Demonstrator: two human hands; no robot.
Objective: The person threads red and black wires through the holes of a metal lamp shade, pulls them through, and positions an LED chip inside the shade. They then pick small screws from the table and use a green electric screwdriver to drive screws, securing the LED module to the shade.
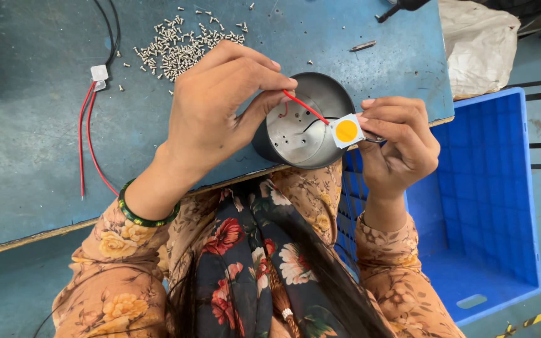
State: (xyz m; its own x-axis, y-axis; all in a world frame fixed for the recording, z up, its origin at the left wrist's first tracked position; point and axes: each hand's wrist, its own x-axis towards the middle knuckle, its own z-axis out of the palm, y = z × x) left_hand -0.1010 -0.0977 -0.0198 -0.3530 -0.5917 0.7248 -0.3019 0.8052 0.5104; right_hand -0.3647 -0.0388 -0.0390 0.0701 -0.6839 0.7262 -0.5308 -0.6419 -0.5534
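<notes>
LED chip (347, 131) pinched in right hand (396, 147), left hand (220, 103) pinching red wire (305, 107)

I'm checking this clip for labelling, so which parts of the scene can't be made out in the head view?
- Near wall of the metal housing: hidden behind the left hand.
- Where the red wire starts: covered by left fingertips.
- Underside of the square LED chip and what the right hand grips it with: hidden by its fingers.
- Screws: too small to type.
- Black tool: cut off by the top edge.
</notes>
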